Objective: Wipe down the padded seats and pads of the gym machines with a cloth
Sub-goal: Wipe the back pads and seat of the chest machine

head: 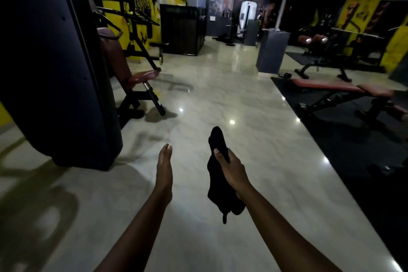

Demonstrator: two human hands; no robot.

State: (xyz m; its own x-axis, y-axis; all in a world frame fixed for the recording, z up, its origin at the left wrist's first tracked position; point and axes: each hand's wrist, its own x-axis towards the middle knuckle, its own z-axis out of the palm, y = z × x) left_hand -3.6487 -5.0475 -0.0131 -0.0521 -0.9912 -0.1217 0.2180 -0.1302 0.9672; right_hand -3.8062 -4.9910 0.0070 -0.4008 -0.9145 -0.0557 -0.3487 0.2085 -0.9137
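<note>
Two hands are hovering over the floor, the right hand [231,170] gripping a black cloth [220,183], the left hand [164,168] empty and straight-fingered, no pad under either.

Forearms [136,227] bare; left hand [164,170], right hand [233,172] bare.

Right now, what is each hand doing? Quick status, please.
Left hand: open, fingers straight, holding nothing.
Right hand: gripping a black cloth, which hangs below it.
</note>
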